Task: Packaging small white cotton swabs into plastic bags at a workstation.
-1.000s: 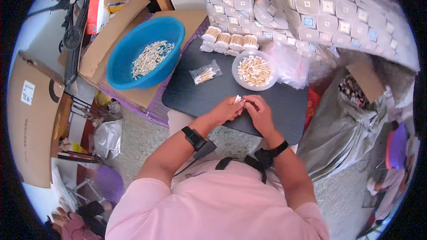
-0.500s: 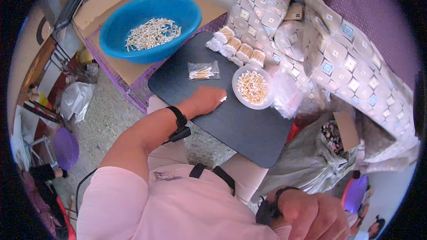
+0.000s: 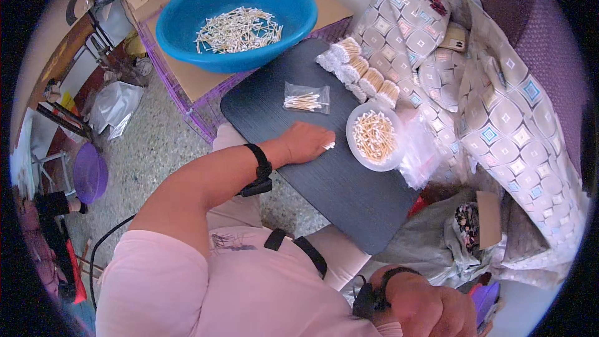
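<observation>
My left hand [image 3: 306, 142] rests closed on the dark board-like table [image 3: 331, 190], with white tips of cotton swabs [image 3: 329, 145] poking out past its fingers. Just beyond it lies a small clear bag [image 3: 306, 98] with several cotton swabs inside. To the right of that hand stands a translucent bowl [image 3: 350, 143] full of loose swabs. Near my body, at the lower right, my right hand [image 3: 437, 309] is raised off the table with its fingers curled. Whatever it may hold is hidden.
A large blue basin [image 3: 178, 47] of loose swabs sits on cardboard [image 3: 181, 81] over a purple wire frame. Bundled swabs [image 3: 372, 81] line the table's far right edge. Clear plastic bags [image 3: 419, 156] lie beside the bowl. Patterned cloth [image 3: 493, 134] covers the right side.
The whole view has shifted, so the table and basin appear farther right. My left hand stays on the table by the swabs. My right hand's fingers look more curled.
</observation>
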Motion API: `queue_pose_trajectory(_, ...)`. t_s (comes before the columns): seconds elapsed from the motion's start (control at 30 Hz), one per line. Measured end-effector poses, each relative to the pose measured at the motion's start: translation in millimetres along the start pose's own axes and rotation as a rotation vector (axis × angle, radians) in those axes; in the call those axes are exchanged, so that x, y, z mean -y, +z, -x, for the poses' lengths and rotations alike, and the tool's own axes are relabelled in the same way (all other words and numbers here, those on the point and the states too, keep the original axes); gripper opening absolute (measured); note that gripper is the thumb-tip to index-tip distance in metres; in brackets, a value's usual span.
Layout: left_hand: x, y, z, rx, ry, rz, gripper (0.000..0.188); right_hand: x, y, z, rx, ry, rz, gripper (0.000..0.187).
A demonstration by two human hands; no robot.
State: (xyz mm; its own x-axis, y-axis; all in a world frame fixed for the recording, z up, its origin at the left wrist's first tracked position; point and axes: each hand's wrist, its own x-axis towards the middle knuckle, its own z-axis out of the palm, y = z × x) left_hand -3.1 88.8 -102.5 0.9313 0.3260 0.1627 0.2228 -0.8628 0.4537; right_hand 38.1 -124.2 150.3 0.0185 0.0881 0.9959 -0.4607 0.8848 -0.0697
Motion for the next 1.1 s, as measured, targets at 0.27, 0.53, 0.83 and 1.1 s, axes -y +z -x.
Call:
queue_pose_trajectory(0.27, -1.8, 7.4, -10.3, 0.016, 0.034, 0.015, 0.014, 9.7, -33.6, -4.3, 0.151, 0.91, 1.234, 0.009)
queue_pose_trajectory(0.53, 0.4, -1.2, -1.5, -0.003, 0.022, 0.017, 0.014, -44.8, -227.9, 119.7, 0.619, 1.247, 1.308, 0.015)
queue_pose_trajectory(0.83, 0.1, -0.2, 1.0, -0.009, 0.018, 0.02, 0.014, -57.1, -252.3, 148.6, 0.866, 1.283, 1.382, 0.013)
queue_pose_trajectory(1.1, 0.1, 1.5, 1.9, -0.034, 0.011, 0.017, 0.012, -45.4, -247.7, 137.1, 0.988, 1.215, 1.524, 0.014)
